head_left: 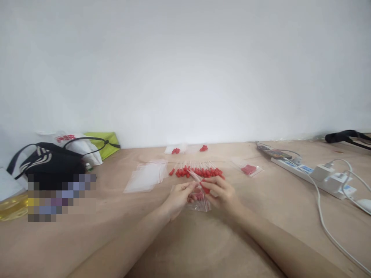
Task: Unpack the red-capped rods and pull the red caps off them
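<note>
"Red and clear: what are we holding?"

"Our right hand (225,192) has its fingers closed around the red end of a clear tube (205,187), whose stem slants away ahead of the fingertips."

"And our left hand (178,197)?"

"Its fingers are drawn narrow, just beside that stem; we cannot tell what they grip. Just below both hands' fingertips, we see a small plastic bag (204,204), red showing through it."

"What lies around our fingers?"

"Just beyond them, a row of red-ended tubes (199,172) rests on the brown tabletop (188,241). Left of them we find overlapping flat bags (146,177); right of them, a bag with red contents (248,169). Well apart from our fingers, farther right, runs a white power strip (300,172)."
</note>
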`<state>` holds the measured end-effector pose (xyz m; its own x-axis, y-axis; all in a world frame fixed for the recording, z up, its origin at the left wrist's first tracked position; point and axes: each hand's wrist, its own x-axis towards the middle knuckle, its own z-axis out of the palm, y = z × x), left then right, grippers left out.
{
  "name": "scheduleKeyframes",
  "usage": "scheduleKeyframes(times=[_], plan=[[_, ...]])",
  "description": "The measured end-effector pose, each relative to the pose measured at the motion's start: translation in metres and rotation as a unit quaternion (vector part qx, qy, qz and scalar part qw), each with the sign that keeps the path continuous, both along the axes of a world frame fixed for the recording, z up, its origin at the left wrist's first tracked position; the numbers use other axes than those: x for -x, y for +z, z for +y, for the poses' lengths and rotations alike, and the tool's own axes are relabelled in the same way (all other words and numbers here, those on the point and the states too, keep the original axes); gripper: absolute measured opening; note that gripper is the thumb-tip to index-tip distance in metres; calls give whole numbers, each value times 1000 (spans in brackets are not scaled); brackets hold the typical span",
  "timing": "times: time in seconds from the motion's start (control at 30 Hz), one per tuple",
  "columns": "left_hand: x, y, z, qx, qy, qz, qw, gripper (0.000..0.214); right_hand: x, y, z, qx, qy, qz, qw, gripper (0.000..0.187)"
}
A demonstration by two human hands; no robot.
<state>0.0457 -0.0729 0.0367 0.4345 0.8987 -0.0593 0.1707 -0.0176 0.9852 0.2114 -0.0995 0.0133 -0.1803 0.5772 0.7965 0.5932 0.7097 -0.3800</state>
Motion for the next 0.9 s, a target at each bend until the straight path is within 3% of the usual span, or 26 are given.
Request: scheduleKeyframes(times=[0.1,0.2,0.3,0.4,0.53,0.7,0.9], plan=[[-10,3,-3,148,21,-136,979,20,11,-9,-4,-35,36,-111,993,24],[-6,5,0,192,34,-155,968,9,12,-8,-6,-55,53,-156,985,27],[10,17,18,149,38,-84,985,10,8,-4,-5,-43,53,-161,985,33],[29,37,53,35,31,101,994,23,-1,-4,-1,3,31,-122,992,33],[44,54,106,34,50,194,979,25,-12,-8,8,69,12,-40,997,23],[33,43,147,61,60,295,952,14,-17,-11,16,141,-5,19,990,15],[16,21,165,91,49,350,931,30,-15,-10,16,143,-17,36,989,10]])
